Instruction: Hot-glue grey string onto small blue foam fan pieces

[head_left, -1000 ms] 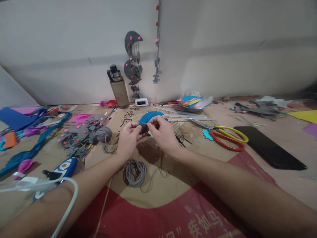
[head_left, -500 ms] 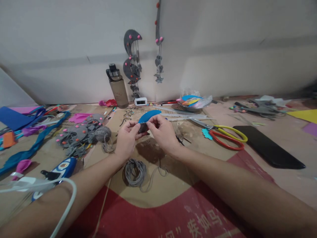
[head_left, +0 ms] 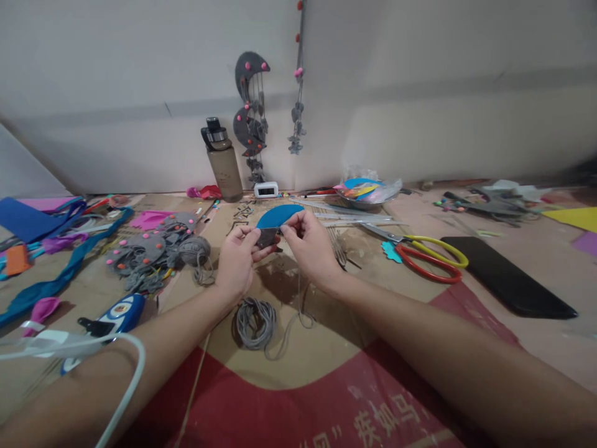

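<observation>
My left hand [head_left: 237, 261] and my right hand [head_left: 310, 247] meet above the cardboard floor, both pinching a small dark grey felt piece [head_left: 268, 237]. Just behind it shows a blue crescent of felt [head_left: 278, 216]; I cannot tell which hand supports it. A thin grey string [head_left: 301, 298] hangs down from my right fingers to a loose grey coil of cord [head_left: 254, 322] lying below my hands.
Yellow and red scissors [head_left: 426, 255] and a black slab [head_left: 506, 277] lie to the right. Grey felt shapes with pink dots and a yarn ball [head_left: 193, 251] are at left, with a blue glue gun [head_left: 116, 314]. A water bottle [head_left: 222, 162] and hanging felt mobiles [head_left: 249, 118] stand at the wall.
My hands have lifted slightly and tilted the pieces, so the blue crescent now shows fuller above the grey piece. The string below my right hand hangs straighter.
</observation>
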`<act>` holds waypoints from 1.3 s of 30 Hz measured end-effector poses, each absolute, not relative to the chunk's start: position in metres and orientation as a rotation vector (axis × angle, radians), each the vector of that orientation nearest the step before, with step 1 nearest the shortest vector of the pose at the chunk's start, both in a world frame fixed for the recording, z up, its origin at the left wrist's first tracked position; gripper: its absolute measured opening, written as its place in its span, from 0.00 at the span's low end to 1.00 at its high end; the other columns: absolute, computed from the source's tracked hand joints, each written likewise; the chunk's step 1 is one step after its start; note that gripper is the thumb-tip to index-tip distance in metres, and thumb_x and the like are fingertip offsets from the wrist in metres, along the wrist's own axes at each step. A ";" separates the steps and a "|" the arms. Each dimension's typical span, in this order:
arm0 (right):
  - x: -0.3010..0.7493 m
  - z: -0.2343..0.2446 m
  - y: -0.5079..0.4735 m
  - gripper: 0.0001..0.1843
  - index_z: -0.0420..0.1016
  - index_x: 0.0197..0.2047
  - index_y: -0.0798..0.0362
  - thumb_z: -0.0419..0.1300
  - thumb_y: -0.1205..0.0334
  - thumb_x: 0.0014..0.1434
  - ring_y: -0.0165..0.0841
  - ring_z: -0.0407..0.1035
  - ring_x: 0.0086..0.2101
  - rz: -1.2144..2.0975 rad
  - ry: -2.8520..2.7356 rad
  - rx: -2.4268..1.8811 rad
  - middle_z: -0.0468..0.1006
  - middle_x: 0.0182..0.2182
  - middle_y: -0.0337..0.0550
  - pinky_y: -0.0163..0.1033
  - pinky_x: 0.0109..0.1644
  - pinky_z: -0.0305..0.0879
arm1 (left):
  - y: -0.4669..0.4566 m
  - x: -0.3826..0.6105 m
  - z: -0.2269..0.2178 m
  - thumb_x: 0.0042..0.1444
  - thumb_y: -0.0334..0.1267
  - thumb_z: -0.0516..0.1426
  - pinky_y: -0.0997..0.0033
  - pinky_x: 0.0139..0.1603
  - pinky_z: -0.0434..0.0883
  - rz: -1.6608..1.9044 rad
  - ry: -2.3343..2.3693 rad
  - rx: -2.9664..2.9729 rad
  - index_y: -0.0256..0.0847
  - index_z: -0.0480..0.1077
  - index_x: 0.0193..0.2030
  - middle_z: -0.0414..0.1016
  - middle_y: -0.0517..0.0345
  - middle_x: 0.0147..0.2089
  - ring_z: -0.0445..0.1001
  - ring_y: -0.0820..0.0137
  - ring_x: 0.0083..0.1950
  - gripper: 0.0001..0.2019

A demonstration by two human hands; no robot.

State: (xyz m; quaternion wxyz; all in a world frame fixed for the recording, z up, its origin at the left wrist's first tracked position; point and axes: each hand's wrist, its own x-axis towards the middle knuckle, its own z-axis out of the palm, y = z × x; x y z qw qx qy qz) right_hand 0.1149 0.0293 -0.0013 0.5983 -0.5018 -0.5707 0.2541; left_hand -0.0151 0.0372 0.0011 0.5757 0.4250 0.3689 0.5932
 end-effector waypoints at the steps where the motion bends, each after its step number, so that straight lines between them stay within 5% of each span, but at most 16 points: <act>1: 0.115 -0.001 0.029 0.05 0.62 0.31 0.52 0.55 0.60 0.52 0.27 0.60 0.25 0.580 -1.316 -1.174 0.66 0.24 0.34 0.34 0.31 0.57 | 0.037 -0.015 0.001 0.46 0.36 0.60 0.65 0.36 0.77 1.386 0.861 0.998 0.38 0.62 0.30 0.74 0.60 0.30 0.76 0.72 0.30 0.10; 20: 0.119 -0.010 0.040 0.09 0.69 0.26 0.52 0.56 0.56 0.51 0.25 0.56 0.21 0.902 -1.281 -1.071 0.68 0.21 0.34 0.33 0.27 0.54 | 0.040 -0.020 0.000 0.46 0.34 0.58 0.63 0.38 0.76 1.339 0.813 0.973 0.39 0.62 0.32 0.76 0.58 0.31 0.78 0.68 0.33 0.08; 39: 0.110 -0.007 0.037 0.09 0.65 0.24 0.54 0.58 0.58 0.47 0.22 0.52 0.16 1.155 -1.076 -0.988 0.66 0.17 0.32 0.31 0.21 0.48 | 0.053 -0.024 -0.006 0.49 0.31 0.56 0.75 0.31 0.76 1.125 0.787 0.870 0.34 0.69 0.33 0.76 0.52 0.31 0.77 0.70 0.32 0.04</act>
